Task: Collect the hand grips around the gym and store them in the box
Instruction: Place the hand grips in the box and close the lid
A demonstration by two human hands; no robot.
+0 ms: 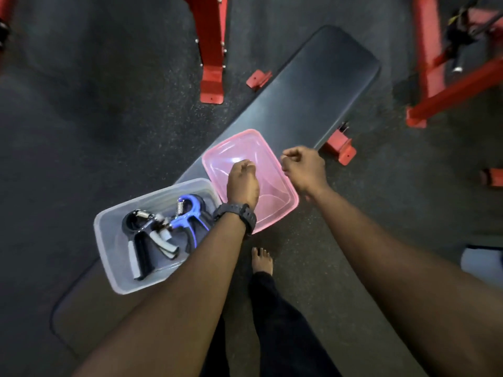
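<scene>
A clear plastic box [109, 227] sits on a black padded bench [321, 85]. Inside it lie a blue hand grip [187, 213] and a black hand grip [141, 240] with grey pads, overlapping each other. A pink lid [275, 191] rests on the bench just beyond the box. My left hand [242, 183], a black watch on its wrist, hovers over the lid with fingers curled, holding nothing I can see. My right hand [304, 167] is at the lid's right edge, loosely closed with nothing visible in it.
Red steel machine legs [212, 50] stand on the dark rubber floor beyond the bench, and a red frame [446, 96] is at the right. A bare foot [262, 261] and dark trouser leg stand beside the bench. A pale object [481, 262] lies at the right edge.
</scene>
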